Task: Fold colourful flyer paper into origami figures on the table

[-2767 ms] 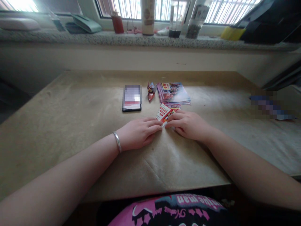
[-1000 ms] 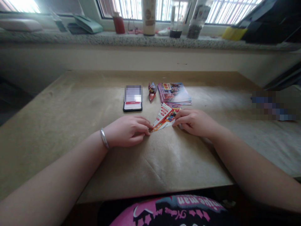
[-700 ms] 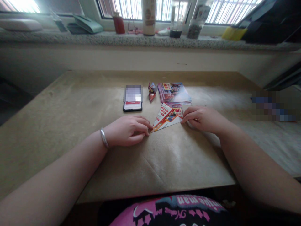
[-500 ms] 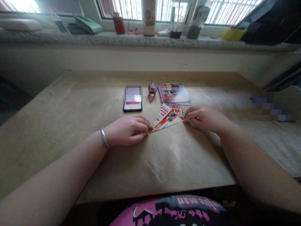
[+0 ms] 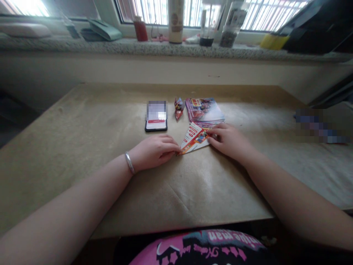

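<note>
A printed paper flyer (image 5: 193, 137), folded to a pointed shape, lies on the table between my hands. My left hand (image 5: 157, 151) has its fingers pressed together at the flyer's left tip, with a silver bangle (image 5: 129, 163) on the wrist. My right hand (image 5: 226, 140) pinches the flyer's right side, covering part of the print. Just behind the flyer is a stack of colourful flyers (image 5: 205, 109). Left of that stack sits a small folded paper piece (image 5: 178, 109) in red and purple.
A phone (image 5: 156, 126) with a lit screen lies on the table (image 5: 132, 206), left of the folded paper piece. At the far right is a blurred-out item (image 5: 321, 126). Bottles and jars, including a red bottle (image 5: 141, 30), line the stone windowsill (image 5: 154, 48) at the back.
My right hand has moved left and inward over the flyer's right side, covering its right corner and the red-and-yellow print. My left hand has shifted slightly right at the left tip.
</note>
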